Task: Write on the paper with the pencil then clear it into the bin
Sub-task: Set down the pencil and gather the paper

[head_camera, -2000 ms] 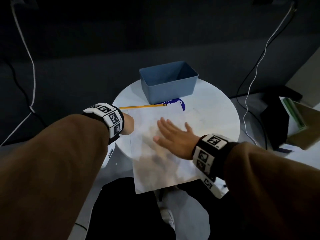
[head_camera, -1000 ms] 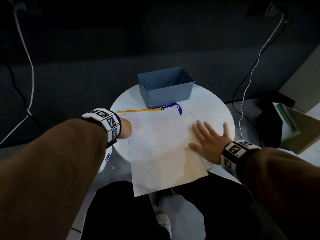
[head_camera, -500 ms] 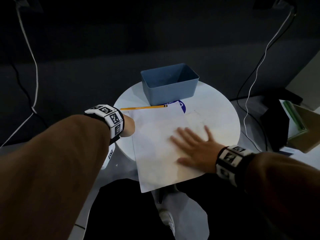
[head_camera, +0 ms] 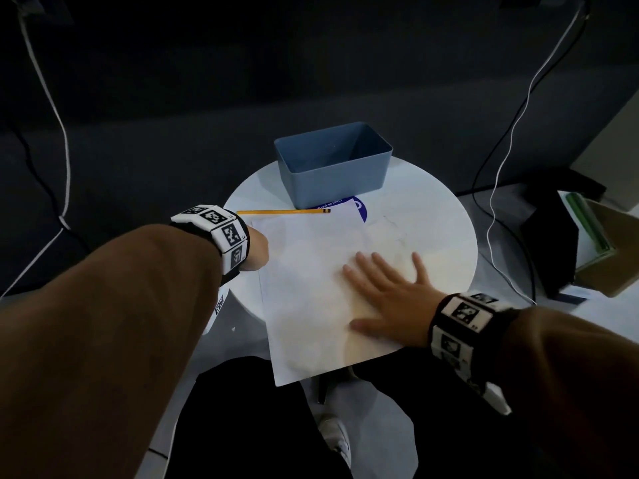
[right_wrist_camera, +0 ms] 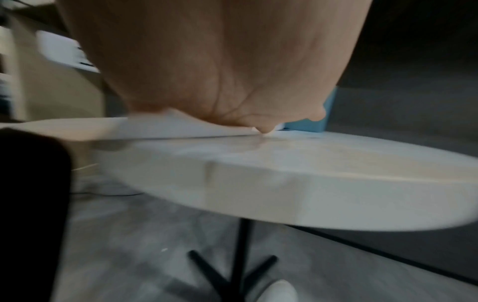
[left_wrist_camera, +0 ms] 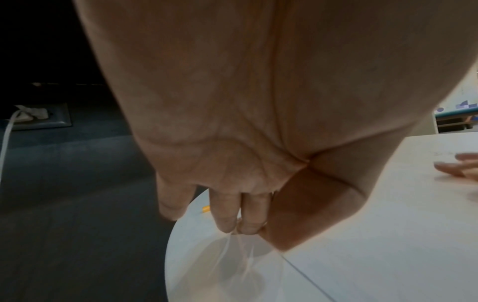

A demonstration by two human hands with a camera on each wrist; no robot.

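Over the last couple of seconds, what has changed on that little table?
The right hand, flat on the paper, swept out to its right edge and back toward the middle. The left hand stayed at the paper's left edge; pencil and bin did not move.

Both arms reach forward in brown sleeves with marker bands at the wrists. The right hand (head_camera: 387,299) lies flat, palm down, fingers (head_camera: 366,267) straight and spread. The left hand (head_camera: 256,250) points down, its fingers (left_wrist_camera: 227,212) straight and close together.

Round white table (head_camera: 432,216) (black-legged), dark wall (head_camera: 242,81), grey floor (right_wrist_camera: 129,245)
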